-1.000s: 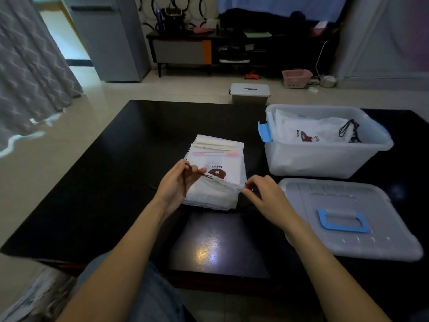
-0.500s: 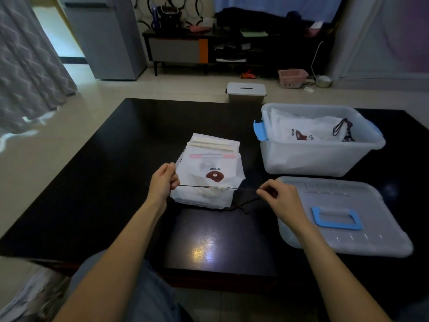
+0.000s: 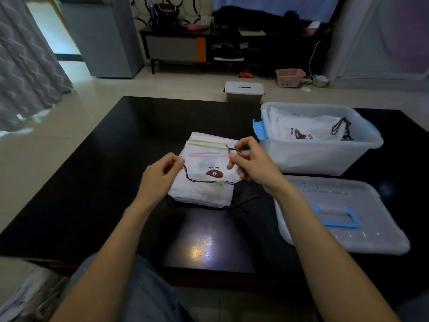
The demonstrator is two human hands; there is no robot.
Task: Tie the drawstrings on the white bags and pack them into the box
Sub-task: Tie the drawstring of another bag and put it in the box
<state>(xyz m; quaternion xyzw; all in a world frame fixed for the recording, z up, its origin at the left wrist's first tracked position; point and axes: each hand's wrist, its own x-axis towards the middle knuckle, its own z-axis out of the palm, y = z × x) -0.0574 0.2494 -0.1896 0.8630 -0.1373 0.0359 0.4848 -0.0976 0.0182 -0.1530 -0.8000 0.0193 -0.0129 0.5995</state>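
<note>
Counting from the left of the frame: two hands, one stack of white bags, one black drawstring being worked, one open box, one loose lid.

Left of centre, the left hand (image 3: 160, 176) hovers over the near-left edge of the stack of white bags (image 3: 204, 180), its grip closed, thumb and fingers pinching one end of the black drawstring (image 3: 199, 180). That cord runs from the pinch down across the top bag to its gathered mouth near the bag's middle. How many bags lie in the stack cannot be told; the top one shows a dark red round logo with small print. A second cord (image 3: 241, 203) trails off the near-right corner of the stack onto the desk (image 3: 111, 163).

Just right of centre, the right hand (image 3: 253, 163) is raised above the far-right corner of the stack, its grip closed on the other end of the cord, a short loop showing by the fingertips.

Right of that, at upper right, the clear plastic box (image 3: 313, 156) with blue latches holds at least one packed bag (image 3: 304, 131), its black cords bunched at the right side. Nearer, at lower right, the lid (image 3: 371, 228) with a blue handle lies flat on the desk just beside the box.

The desk is glossy black. Beyond it, a pale tiled floor carries a small lidded bin (image 3: 244, 90) and a pink basket (image 3: 289, 77); a dark low cabinet (image 3: 185, 47) lines the far wall, and a grey curtain (image 3: 25, 73) hangs at upper left.
</note>
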